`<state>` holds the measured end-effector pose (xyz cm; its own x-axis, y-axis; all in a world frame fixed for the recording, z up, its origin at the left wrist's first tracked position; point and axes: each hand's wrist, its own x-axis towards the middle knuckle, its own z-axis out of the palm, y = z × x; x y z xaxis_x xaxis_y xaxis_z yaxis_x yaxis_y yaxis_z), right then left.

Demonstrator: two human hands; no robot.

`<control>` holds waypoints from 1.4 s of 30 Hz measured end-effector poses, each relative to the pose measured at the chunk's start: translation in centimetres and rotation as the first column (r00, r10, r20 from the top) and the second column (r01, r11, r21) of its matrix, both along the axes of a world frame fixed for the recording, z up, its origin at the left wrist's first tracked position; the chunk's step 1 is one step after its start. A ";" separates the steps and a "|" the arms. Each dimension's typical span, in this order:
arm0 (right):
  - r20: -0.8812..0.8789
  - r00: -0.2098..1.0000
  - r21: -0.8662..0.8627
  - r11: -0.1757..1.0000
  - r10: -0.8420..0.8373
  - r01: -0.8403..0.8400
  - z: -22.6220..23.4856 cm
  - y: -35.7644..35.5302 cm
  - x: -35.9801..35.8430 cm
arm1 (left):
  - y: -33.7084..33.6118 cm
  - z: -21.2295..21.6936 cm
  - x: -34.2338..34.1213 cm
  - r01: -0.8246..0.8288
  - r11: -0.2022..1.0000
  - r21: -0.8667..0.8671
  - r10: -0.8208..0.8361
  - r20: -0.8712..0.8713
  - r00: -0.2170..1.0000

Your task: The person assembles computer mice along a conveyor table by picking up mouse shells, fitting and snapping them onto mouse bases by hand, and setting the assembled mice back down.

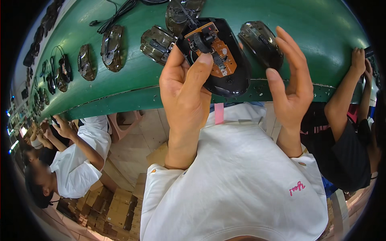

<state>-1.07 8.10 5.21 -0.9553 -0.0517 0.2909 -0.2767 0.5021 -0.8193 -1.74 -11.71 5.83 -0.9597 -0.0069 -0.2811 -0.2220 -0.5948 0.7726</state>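
My left hand (187, 76) is closed round an opened computer mouse (233, 84), its thumb pressing near the scroll wheel (201, 42). The mouse is a black base with an orange-brown circuit board (225, 60) lying in it, and a black cable runs off its far end. To the right of it, my right hand (295, 80) is raised with thumb and fingers apart, holding nothing. Just beyond those fingers lies a dark translucent mouse shell (261, 44) on the green table. Another translucent shell (156, 44) is partly covered by my left hand and the held mouse.
More translucent mouse shells (112, 48) and several cabled mice line the green table (132, 80) to the left. A black cable bundle (116, 16) lies at the back. People sit on both sides: one in white (84, 160), one in black (337, 152). Cardboard boxes (120, 209) are on the floor.
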 end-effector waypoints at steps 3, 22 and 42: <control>0.072 0.994 -0.270 0.961 0.088 -0.065 1.5 -1.7 0.0 | 0.4 0.4 0.0 -0.004 0.999 0.048 0.004 -0.003 1.000; 0.286 0.910 -0.745 0.666 0.299 0.015 1.4 -5.8 0.0 | 1.9 0.5 1.7 -0.056 0.998 0.012 0.057 -0.062 0.996; 0.282 0.931 -0.656 0.755 0.231 0.012 1.3 -5.7 -0.1 | 1.5 0.7 1.6 -0.032 0.999 -0.044 0.032 0.008 0.999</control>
<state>-1.21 2.38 6.55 -0.9962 -0.0809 -0.0318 0.0466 -0.1877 -0.9811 -0.17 -10.22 6.54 -0.9564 -0.0503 -0.2877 -0.2098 -0.5669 0.7966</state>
